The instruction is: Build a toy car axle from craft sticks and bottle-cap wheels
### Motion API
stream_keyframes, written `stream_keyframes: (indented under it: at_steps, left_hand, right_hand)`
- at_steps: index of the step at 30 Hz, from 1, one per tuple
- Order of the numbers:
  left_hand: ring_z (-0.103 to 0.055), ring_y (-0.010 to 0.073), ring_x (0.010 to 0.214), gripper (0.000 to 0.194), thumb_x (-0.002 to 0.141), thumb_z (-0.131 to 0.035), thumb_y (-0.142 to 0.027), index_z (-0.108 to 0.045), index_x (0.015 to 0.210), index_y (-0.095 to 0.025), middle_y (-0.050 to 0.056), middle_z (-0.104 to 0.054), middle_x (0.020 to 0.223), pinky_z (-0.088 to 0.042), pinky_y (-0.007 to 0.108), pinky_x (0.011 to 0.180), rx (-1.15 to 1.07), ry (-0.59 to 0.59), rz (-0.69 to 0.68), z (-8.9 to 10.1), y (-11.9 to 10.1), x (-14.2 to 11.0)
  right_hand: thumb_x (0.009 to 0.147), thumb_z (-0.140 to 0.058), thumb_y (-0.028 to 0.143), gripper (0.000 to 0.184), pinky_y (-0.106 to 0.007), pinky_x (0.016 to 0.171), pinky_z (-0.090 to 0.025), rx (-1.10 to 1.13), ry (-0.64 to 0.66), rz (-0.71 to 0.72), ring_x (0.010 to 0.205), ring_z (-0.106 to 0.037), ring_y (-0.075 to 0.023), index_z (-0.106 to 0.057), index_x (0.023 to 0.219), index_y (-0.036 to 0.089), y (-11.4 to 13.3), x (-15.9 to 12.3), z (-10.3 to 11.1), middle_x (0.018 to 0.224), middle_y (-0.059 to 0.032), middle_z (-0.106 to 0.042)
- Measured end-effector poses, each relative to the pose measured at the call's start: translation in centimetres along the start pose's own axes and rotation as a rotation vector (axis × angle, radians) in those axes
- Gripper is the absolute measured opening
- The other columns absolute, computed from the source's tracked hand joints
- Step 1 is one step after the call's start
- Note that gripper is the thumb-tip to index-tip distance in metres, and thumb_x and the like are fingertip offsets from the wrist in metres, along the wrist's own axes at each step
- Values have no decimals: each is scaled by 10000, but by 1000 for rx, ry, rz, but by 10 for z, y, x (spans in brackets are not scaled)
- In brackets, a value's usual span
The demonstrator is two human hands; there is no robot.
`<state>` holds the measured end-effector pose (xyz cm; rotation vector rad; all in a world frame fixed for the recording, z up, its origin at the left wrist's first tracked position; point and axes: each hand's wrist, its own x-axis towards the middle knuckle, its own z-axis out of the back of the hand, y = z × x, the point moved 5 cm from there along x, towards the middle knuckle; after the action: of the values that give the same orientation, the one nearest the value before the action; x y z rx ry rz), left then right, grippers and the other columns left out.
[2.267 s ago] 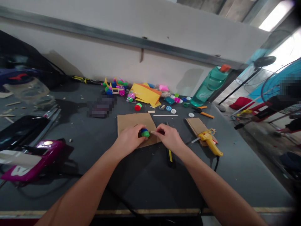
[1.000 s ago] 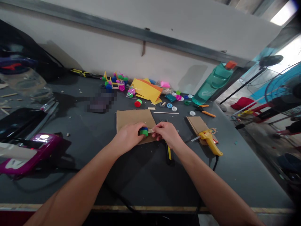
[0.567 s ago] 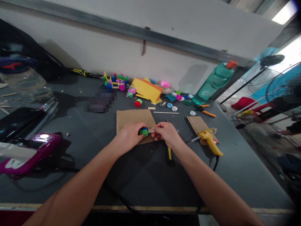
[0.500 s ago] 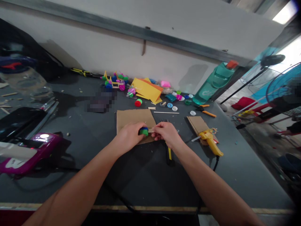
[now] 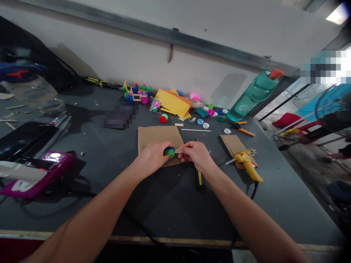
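My left hand (image 5: pixel 151 157) is closed around a small stack of green and blue bottle caps (image 5: pixel 169 151), held just above a brown cardboard sheet (image 5: pixel 158 135). My right hand (image 5: pixel 196 156) pinches a thin wooden stick (image 5: pixel 177 150) whose end touches the caps. Both hands meet over the near right corner of the cardboard on the dark table (image 5: pixel 170 204).
A yellow glue gun (image 5: pixel 247 165) lies on a second cardboard piece to the right, a black-and-yellow cutter (image 5: pixel 199 179) under my right wrist. Bottle caps, yellow paper (image 5: pixel 172 104), a toy cap car (image 5: pixel 135 94) and a teal bottle (image 5: pixel 251 96) line the back wall. A magenta object (image 5: pixel 41 175) sits at left.
The stick in my right hand has closed in against the caps since the earliest frame. Both hands stay in place; only the camera has shifted slightly.
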<state>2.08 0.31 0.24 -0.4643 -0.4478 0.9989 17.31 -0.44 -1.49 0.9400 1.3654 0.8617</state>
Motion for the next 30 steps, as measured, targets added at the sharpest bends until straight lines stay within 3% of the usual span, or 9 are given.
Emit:
stream_keyframes:
  at_steps: [9,17,30]
  left_hand:
    - [-616,187,773,243,751,-592,-184,-626,989,-217,26,-685,885,-457,304,724,2,-23,-63,1,-2,0]
    - [-598,207,861,222,755,-565,-158,-633,960,-213,40,-676,904,-439,317,743,20,-54,-122,0,-3,0]
    - [-606,208,855,233,766,-557,-183,-599,992,-222,34,-664,912,-437,311,718,49,-25,-63,0,-4,-2]
  right_hand:
    - [732,-584,19,150,-193,426,-518,31,-19,-19,423,-586,-102,-539,648,134,-1,0,0,481,-13,-617]
    - [744,-573,14,153,-211,439,-530,27,-24,-19,405,-581,-107,-547,649,130,0,-1,-2,469,-15,-619]
    - [760,-567,23,156,-206,457,-535,8,35,-8,447,-595,-99,-511,684,147,-2,0,-3,505,-2,-619]
